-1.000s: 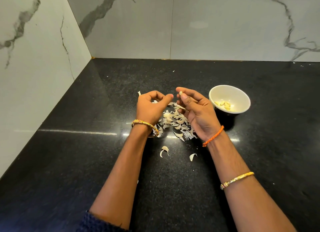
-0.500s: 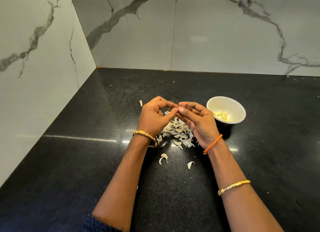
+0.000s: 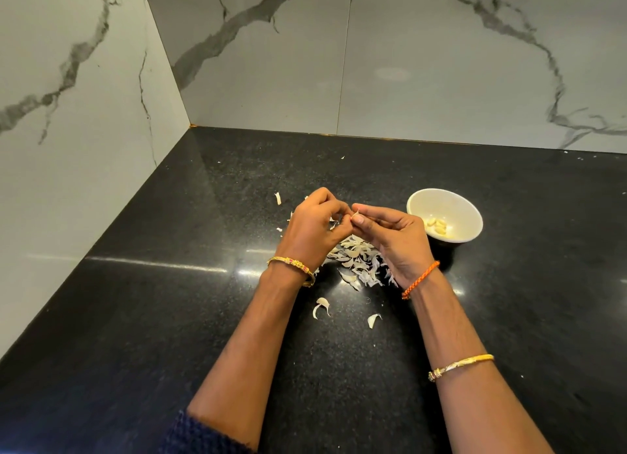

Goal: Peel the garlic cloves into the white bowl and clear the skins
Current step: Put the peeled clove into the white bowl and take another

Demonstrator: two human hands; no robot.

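Both hands are meeting fingertip to fingertip above the black counter (image 3: 169,318), toward its back, well in from the left wall. Curled and knuckles-up, the left hand (image 3: 314,229) is pinching at a small pale garlic clove (image 3: 356,215), while the right hand (image 3: 395,239) is gripping that same clove between thumb and bent fingers (only a sliver of it, with a papery wisp, is showing). Directly beneath the hands a loose heap of garlic skins (image 3: 358,262) is lying, thin, curled and off-white, with two curved flakes sitting nearer the counter's front edge and a few scraps lying toward the back-left corner. Just beside the right hand, on its right, the white bowl (image 3: 444,199) is standing, round and smooth-glazed, holding several glossy yellowish peeled cloves (image 3: 439,226). Speckled and polished, the counter is reflecting streaks of light. Grey-veined marble wall panels (image 3: 424,63) are rising behind it and along its left edge.
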